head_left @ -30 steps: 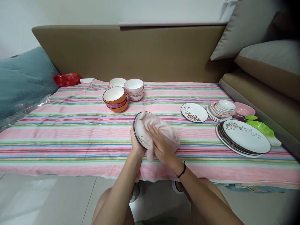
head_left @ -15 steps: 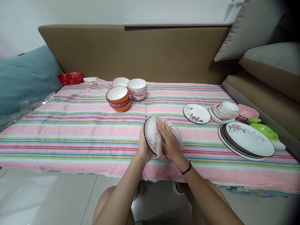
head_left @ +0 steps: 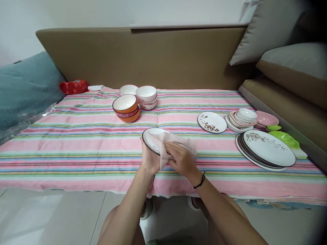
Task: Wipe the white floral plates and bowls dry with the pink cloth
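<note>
A white plate (head_left: 150,136) with a dark rim and a brown pattern is held up over the striped cloth. My left hand (head_left: 150,160) grips it from below at its left side, most of the fingers hidden under it. A pale pink cloth (head_left: 182,140) drapes over the plate's right part and hangs past its near edge. My right hand (head_left: 181,157), with a black band at the wrist, is closed on this cloth and presses it against the plate.
Stacked bowls (head_left: 126,103) stand back left of my hands. On the right are a single patterned plate (head_left: 211,119), small stacked dishes (head_left: 246,114), a stack of oval plates (head_left: 270,146) and a green leaf-shaped dish (head_left: 287,139). A red package (head_left: 74,87) lies far left.
The plate has tipped flatter and moved slightly left with my left hand. My right hand has slid left with the cloth, its fingers more curled. The view has shifted a little.
</note>
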`<action>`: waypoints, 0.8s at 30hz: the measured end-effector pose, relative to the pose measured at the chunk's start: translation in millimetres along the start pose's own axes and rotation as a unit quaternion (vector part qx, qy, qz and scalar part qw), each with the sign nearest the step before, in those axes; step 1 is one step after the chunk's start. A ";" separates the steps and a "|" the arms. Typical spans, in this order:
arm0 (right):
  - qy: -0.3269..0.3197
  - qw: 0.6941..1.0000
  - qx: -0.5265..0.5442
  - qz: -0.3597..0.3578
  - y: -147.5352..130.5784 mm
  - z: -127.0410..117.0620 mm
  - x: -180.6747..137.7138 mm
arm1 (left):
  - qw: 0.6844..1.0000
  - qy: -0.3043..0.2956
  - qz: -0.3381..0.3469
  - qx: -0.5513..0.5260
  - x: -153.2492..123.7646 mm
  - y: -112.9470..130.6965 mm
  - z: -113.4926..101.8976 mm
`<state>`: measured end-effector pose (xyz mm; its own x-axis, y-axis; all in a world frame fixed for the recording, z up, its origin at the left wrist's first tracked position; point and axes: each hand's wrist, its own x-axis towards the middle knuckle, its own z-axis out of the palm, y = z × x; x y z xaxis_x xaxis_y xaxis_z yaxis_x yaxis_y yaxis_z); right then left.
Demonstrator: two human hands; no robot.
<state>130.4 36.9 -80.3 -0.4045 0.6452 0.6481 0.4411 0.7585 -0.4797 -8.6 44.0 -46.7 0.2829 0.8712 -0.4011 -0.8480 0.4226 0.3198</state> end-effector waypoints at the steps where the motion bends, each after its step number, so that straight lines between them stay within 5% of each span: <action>1: 0.012 1.000 0.007 -0.003 -0.2 0.0 0.1 | 1.000 -0.004 -0.003 0.013 1.3 -1.2 0.4; 4: 0.079 0.994 0.053 0.049 -2.1 -4.2 1.4 | 0.996 -0.014 0.015 0.092 7.3 -5.5 -0.8; 8: 0.192 0.942 0.137 0.237 1.5 -14.6 4.2 | 0.971 0.035 0.069 0.228 19.7 -11.3 -10.9; 14: 0.396 0.722 0.354 0.443 28.1 -19.7 7.9 | 0.890 0.112 0.196 0.396 30.2 -4.9 -22.6; 18: 0.447 0.625 0.383 0.513 34.6 -16.8 15.1 | 0.913 0.050 0.184 0.362 26.4 -5.4 -19.3; 21: 0.447 0.609 0.369 0.541 33.3 -11.9 18.9 | 0.921 0.021 0.189 0.339 21.0 -12.3 -13.7; 24: 0.442 0.656 0.321 0.521 33.7 -6.2 17.8 | 0.936 -0.003 0.197 0.292 16.6 -18.7 -7.9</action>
<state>143.0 73.3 -81.2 0.5968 0.7533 -0.2764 -0.4343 0.0136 -0.9007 8.4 48.6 -66.1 0.0031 0.9888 -0.1493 -0.4978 0.1310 0.8573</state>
